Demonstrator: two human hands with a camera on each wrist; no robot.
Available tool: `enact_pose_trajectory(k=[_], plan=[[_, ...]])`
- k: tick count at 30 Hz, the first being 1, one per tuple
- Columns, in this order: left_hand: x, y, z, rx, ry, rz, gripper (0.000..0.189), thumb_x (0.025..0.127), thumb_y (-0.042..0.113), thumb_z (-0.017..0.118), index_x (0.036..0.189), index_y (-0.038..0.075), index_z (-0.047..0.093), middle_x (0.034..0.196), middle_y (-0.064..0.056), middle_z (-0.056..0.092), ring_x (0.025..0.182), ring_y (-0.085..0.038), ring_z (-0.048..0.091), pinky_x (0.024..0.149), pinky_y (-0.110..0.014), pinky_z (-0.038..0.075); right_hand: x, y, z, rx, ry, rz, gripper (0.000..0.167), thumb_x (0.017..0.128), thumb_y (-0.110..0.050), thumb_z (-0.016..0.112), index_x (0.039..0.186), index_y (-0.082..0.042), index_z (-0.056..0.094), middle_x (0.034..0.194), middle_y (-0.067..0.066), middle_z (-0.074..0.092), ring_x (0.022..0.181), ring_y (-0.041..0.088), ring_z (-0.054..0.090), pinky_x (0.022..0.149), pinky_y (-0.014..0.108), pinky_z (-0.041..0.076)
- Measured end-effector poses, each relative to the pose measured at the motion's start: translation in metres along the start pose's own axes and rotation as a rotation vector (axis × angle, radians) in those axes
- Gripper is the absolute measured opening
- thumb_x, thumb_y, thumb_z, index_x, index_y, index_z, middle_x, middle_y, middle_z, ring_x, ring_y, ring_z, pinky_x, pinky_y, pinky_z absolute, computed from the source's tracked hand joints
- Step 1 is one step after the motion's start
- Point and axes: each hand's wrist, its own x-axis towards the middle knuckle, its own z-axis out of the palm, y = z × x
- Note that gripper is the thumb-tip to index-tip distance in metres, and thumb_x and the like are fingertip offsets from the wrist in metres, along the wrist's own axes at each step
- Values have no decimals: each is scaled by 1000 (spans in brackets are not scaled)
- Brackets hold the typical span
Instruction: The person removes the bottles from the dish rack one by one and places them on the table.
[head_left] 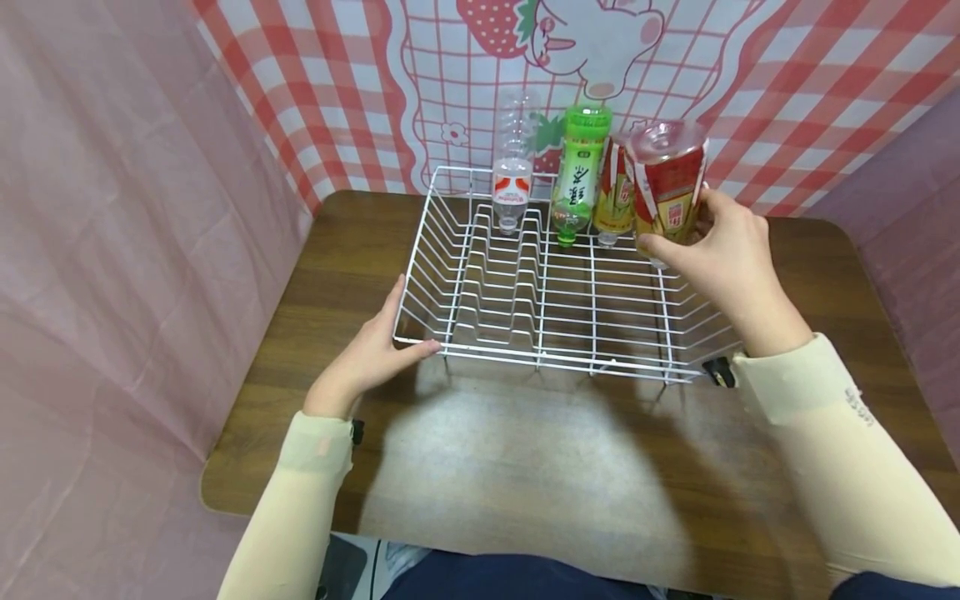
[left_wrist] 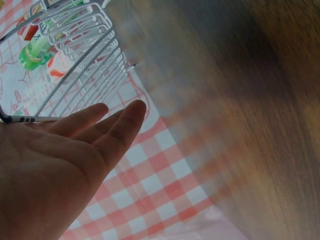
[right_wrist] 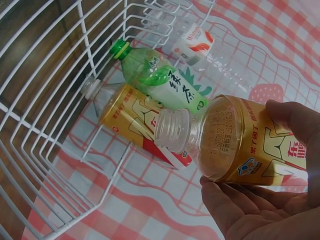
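Observation:
My right hand (head_left: 738, 250) grips an empty plastic bottle (head_left: 671, 192) with a red and gold label. It is neck down, over the right back part of a white wire dish rack (head_left: 487, 352). The right wrist view shows the bottle's uncapped, threaded neck (right_wrist: 172, 131), thumb on one side and fingers on the other. At the rack's front left corner, my left hand (head_left: 367, 354) rests with fingers straight along the outside and the thumb at the front rim. In the left wrist view these fingers (left_wrist: 120, 132) lie extended beside the wires.
Along the rack's back stand three upturned bottles: a clear one (head_left: 513, 179), a green tea bottle (head_left: 581, 171) and another red and gold one (head_left: 613, 200). The rack stands on a brown wooden table (head_left: 300, 333). Behind it hangs a red checked cloth (head_left: 337, 75).

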Motion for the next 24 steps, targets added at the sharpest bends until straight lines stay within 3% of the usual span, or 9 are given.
enact_pose_trajectory(k=[4,10,16,24], plan=[[0,1,0,0,-2,0,117,86,65,71,161,34,-13,169,-3,0,150,-32,16,118,-55,19,-2,0,0,-15,10,-9,72,81,-53,80,132,-5,62,120,15,70,101,27,67,79,32,49],[0,1,0,0,-1,-1,117,86,65,71,161,34,-13,169,-2,0,150,-32,17,118,-55,19,-5,-1,1,-27,-1,-22,74,83,-52,79,135,-3,60,121,19,68,100,31,65,80,48,52],[-1,1,0,-1,-3,-3,116,87,64,71,161,34,-13,169,-1,-1,150,-31,16,118,-55,19,-7,-3,1,-35,19,-44,69,83,-49,80,132,-5,63,116,18,70,95,29,63,71,33,45],[0,0,1,-1,-6,-12,117,86,65,71,161,35,-13,169,-2,-1,150,-33,18,117,-57,21,-13,-5,1,-38,19,-49,70,84,-47,80,134,-3,61,117,20,69,94,31,62,70,36,46]])
